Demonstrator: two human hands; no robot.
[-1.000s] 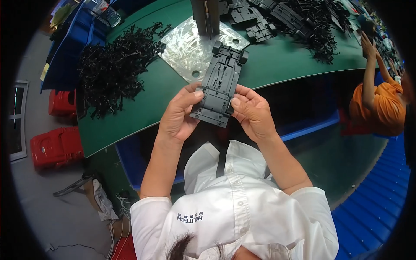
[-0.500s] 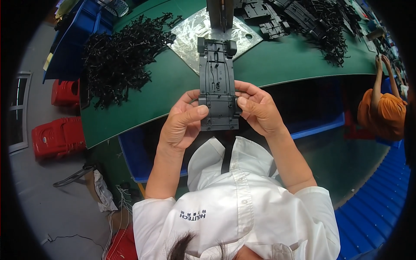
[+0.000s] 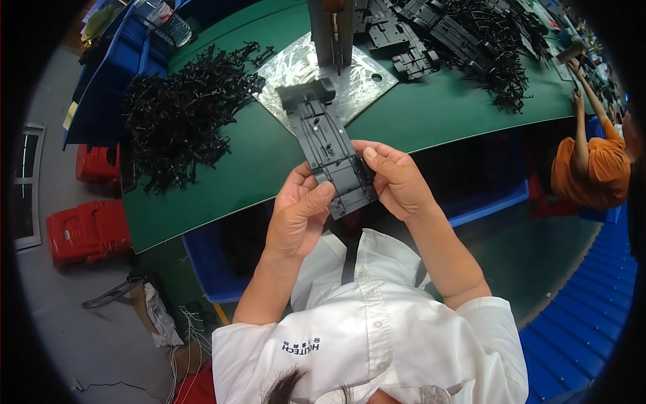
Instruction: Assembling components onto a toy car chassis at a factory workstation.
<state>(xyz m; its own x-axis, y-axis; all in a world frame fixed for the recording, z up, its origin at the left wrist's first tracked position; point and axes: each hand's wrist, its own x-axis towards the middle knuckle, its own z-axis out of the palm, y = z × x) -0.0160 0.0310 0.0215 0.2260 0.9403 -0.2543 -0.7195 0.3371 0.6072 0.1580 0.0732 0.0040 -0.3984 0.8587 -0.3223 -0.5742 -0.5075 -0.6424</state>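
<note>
A long black plastic toy car chassis (image 3: 326, 145) is held in front of me, its far end tilted to the left over a shiny metal plate (image 3: 367, 64). My left hand (image 3: 299, 209) is closed on the near left edge, thumb on top and fingers curled beneath. On the opposite edge, my right hand (image 3: 397, 178) is closed with its thumb along the side; part of its grip is hidden. Small raised pins and thin lines show on the chassis's upper face. Just beyond its far end stands a dark upright machine part (image 3: 330, 34) with a narrow tip above the plate.
A tangled heap of small black parts (image 3: 182, 111) covers the left of the green table (image 3: 242, 175). More black chassis (image 3: 447, 34) lie at the back right beside another heap. Red stools (image 3: 87, 232) stand left. A person in orange (image 3: 589, 168) works at the far right.
The chassis has turned, its far end swinging left and its near end slightly right. Both hands have stayed on it. The view has shifted slightly.
</note>
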